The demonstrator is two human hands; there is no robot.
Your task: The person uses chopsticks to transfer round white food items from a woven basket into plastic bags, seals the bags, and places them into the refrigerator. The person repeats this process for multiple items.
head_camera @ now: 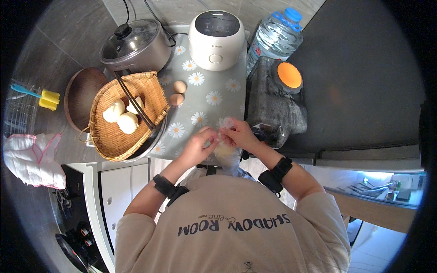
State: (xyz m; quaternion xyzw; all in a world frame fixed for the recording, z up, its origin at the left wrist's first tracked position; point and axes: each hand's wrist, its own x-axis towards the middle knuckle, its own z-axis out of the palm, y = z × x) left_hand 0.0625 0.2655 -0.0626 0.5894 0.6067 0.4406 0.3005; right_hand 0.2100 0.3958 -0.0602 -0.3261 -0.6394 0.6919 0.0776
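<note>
A clear plastic bag (229, 160) with something pale yellow inside hangs at the counter's front edge. My left hand (200, 143) pinches the bag's gathered neck from the left, and my right hand (240, 134) grips it from the right, its top sticking up between the fingers. To the left, a woven bamboo basket (102, 136) holds several white buns (127, 123), with dark chopsticks (135, 100) laid across it. Two brown eggs (176, 99) lie on the daisy-patterned mat (214, 98) beside the basket.
A white rice cooker (216, 44) and a lidded electric pot (136, 47) stand at the back. On the right are a large water bottle (275, 37) and a dark container with an orange cap (289, 75). A round wooden board (83, 95) leans behind the basket.
</note>
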